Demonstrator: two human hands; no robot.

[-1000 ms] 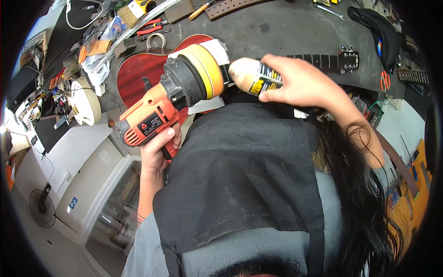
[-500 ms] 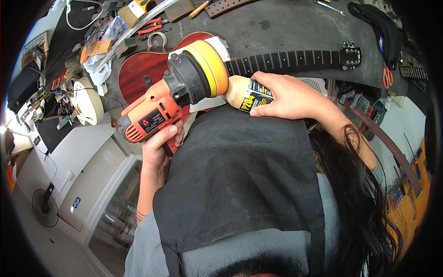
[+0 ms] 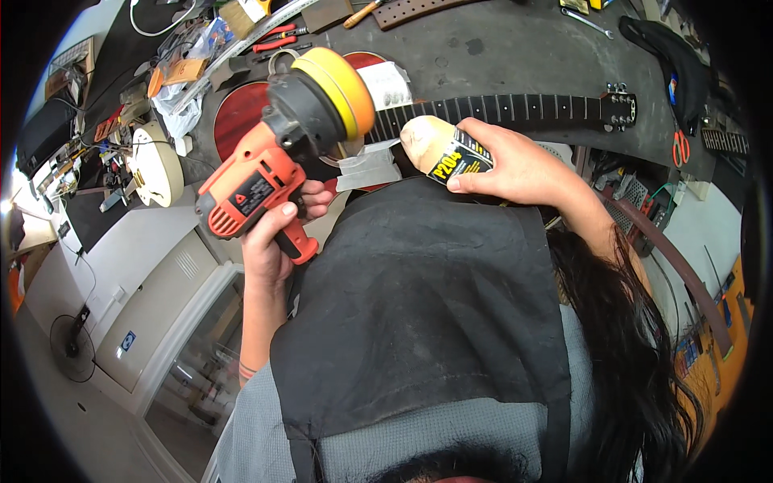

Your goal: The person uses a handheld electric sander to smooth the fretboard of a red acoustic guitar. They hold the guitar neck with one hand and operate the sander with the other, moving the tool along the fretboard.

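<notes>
The left hand (image 3: 270,237) grasps 1 orange polisher (image 3: 254,181), held over 1 red guitar (image 3: 237,121); the right hand (image 3: 523,165) grasps 1 tan bar (image 3: 427,143) beside that guitar's near side. Left of the guitar: 1 cream guitar body (image 3: 153,165); right: 1 pair of scissors (image 3: 681,146).

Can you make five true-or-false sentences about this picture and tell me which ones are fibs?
1. The left grip holds an orange power tool. True.
2. The right grip is empty. False: it holds a bottle.
3. The tool's yellow pad touches the bottle. False: there is a gap between them.
4. The guitar has its neck pointing to the right. True.
5. The scissors are on the picture's left side. False: they are on the right.
</notes>
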